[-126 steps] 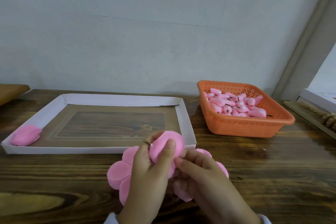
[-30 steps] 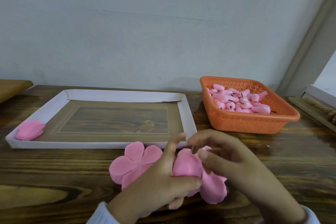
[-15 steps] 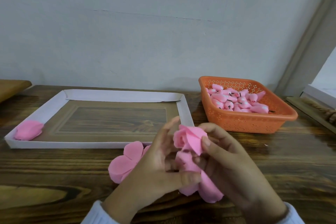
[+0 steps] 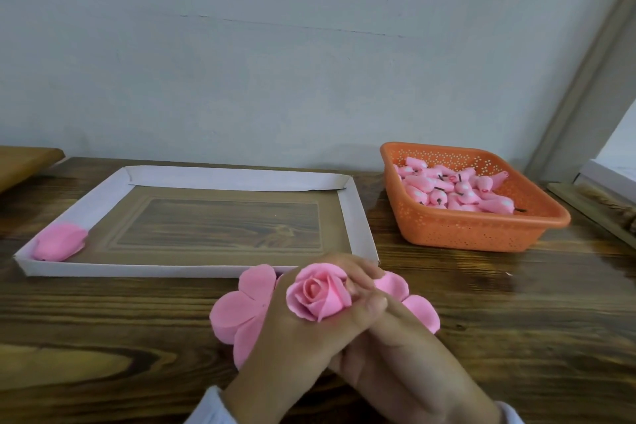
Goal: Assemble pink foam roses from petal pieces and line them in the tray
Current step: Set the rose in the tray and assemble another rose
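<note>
Left hand point(image 4: 292, 351) from 7 o'clock and right hand point(image 4: 406, 361) from 5 o'clock both grip a rose point(image 4: 318, 296) above flat petals point(image 4: 237, 311), just off the tray's point(image 4: 358, 220) 5 o'clock corner. A second rose point(image 4: 60, 246) lies in its 8 o'clock corner. The basket point(image 4: 481, 234) sits at the tray's 3 o'clock.

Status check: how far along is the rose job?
Done: one finished rose lies in the near-left corner of the tray. In hand: a second rose, petals wrapped, gripped by left hand and right hand. Left: set it in the tray; flat petal pieces and a basket of buds wait.
</note>
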### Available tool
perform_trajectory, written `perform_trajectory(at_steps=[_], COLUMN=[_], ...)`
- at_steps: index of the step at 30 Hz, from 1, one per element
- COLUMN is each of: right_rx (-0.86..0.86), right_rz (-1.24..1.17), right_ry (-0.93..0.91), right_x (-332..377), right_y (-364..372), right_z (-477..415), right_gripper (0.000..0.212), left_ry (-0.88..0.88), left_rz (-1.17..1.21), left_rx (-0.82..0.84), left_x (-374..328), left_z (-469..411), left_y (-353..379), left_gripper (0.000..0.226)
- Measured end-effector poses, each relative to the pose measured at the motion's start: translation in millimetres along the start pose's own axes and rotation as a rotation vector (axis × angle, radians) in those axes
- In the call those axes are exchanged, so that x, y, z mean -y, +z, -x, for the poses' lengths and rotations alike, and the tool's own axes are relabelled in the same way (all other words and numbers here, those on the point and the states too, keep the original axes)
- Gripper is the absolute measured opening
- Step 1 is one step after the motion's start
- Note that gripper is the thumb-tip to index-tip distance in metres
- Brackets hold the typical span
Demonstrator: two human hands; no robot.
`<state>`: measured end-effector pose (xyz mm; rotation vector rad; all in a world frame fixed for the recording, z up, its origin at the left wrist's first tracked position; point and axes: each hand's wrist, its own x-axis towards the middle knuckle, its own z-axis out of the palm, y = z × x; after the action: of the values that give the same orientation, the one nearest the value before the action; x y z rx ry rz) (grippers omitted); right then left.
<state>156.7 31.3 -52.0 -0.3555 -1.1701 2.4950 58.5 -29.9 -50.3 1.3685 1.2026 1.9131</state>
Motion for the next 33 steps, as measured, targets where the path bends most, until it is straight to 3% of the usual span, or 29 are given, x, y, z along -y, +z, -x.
perform_trajectory(at_steps=[2, 7, 9, 11, 13, 16, 18, 20, 26, 29, 33], right_rx=[-0.010, -0.118, -0.284, -0.431, -0.409, -0.330, -0.308, -0.323, -0.425, -0.370, -0.329], right_rz=[0.060, 0.137, 0.342, 0.566, 0.680, 0.952, 1.027, 1.009, 0.903, 0.998, 1.149], right_ry=[-0.024, -0.080, -0.260, -0.509, -0.717, -0.849, -0.866, -0.853, -0.776, -0.832, -0.908], right_x=[1.1, 7.9, 7.5, 10.1, 12.1, 11.7, 10.9, 10.0, 9.7, 12.1, 15.8], right_y=[0.3, 3.0, -0.7, -3.4, -1.9, 3.0, 6.7, 8.1, 7.7, 6.6, 5.4], right_z=[1.6, 2.2, 3.0, 4.8, 7.6, 9.8, 9.4, 9.5, 9.4, 9.3, 10.8], right_gripper=[0.045, 0.033, 0.019, 0.021, 0.015, 0.019, 0.018, 0.017, 0.025, 0.014, 0.023], left_ry=[-0.013, -0.101, -0.100, -0.125, -0.175, -0.234, -0.247, -0.253, -0.264, -0.279, -0.369], left_rz=[0.058, 0.183, 0.125, -0.001, -0.099, -0.136, -0.128, -0.152, -0.227, -0.229, -0.055], left_rx=[-0.056, -0.200, -0.256, -0.299, -0.287, -0.148, -0.057, -0.009, -0.031, 0.012, 0.161], left_x=[1.7, -3.3, -6.5, -3.9, 1.4, 5.3, 7.7, 8.7, 7.9, 5.6, 2.0], left_z=[0.6, -1.0, -2.6, -4.1, -5.7, -5.6, -3.3, -2.0, -2.3, -0.8, -1.7], left_y=[1.5, 1.2, -0.9, -4.1, -6.4, -4.1, -3.3, -2.7, -0.7, -2.7, -4.8], left_gripper=[0.010, 0.013, 0.013, 0.022, 0.019, 0.021, 0.032, 0.028, 0.022, 0.022, 0.042])
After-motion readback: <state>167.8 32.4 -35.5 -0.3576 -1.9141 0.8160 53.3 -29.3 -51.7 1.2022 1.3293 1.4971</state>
